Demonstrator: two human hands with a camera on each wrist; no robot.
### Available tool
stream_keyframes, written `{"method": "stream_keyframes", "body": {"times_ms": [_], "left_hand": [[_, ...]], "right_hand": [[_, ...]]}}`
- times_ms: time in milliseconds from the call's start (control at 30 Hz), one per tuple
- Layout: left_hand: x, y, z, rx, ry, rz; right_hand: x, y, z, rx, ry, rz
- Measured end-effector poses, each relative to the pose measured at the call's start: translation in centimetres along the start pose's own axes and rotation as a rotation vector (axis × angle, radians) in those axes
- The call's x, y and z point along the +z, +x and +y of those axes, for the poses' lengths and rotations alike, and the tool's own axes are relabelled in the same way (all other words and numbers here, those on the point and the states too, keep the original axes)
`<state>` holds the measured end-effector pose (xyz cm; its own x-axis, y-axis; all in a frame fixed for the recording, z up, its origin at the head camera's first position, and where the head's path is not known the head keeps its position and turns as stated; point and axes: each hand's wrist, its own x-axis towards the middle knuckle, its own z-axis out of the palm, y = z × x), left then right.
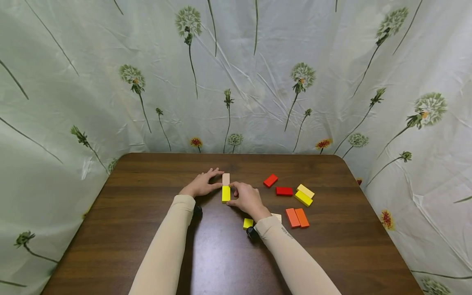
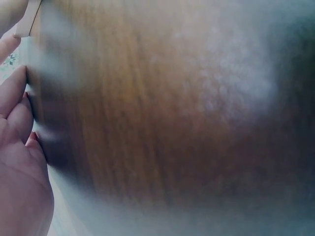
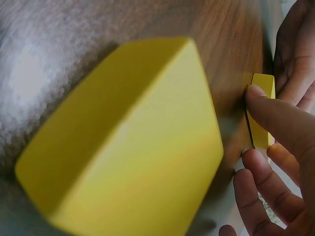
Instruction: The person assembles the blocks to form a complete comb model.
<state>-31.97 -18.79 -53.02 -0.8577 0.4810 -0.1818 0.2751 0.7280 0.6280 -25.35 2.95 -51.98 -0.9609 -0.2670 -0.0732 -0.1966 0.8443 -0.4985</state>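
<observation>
Two flat blocks lie end to end near the middle of the table: a pale wooden block point(image 1: 226, 179) farther off and a yellow block point(image 1: 226, 194) nearer. My left hand point(image 1: 203, 183) is at the pale block's left side, thumb and index finger at its two ends; the other fingers reach away. In the left wrist view, the pale block point(image 2: 25, 19) shows between those two digits. From the right, my right hand point(image 1: 248, 199) pinches the yellow block point(image 3: 261, 110) end to end between thumb and index finger, its other fingers loosely bent.
Another yellow block point(image 1: 248, 223) lies by my right wrist, a pale one point(image 1: 276, 217) partly hidden behind it. To the right are red blocks point(image 1: 271, 180), point(image 1: 284, 191), orange blocks point(image 1: 297, 218), a light yellow block point(image 1: 305, 191) and a yellow one point(image 1: 303, 198). A flowered curtain point(image 1: 236, 82) hangs behind the table point(image 1: 147, 176).
</observation>
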Motion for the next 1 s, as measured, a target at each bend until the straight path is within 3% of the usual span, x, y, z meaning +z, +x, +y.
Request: {"method": "stream_keyframes", "body": {"times_ms": [600,1000], "left_hand": [[0.05,0.21,-0.27,-0.001,0.002,-0.001],[0.15,0.13,-0.24,0.007,0.004,0.000]], "right_hand": [[0.12,0.05,0.19,0.020,0.023,0.018],[0.14,0.16,0.22,-0.009,-0.003,-0.002]]}}
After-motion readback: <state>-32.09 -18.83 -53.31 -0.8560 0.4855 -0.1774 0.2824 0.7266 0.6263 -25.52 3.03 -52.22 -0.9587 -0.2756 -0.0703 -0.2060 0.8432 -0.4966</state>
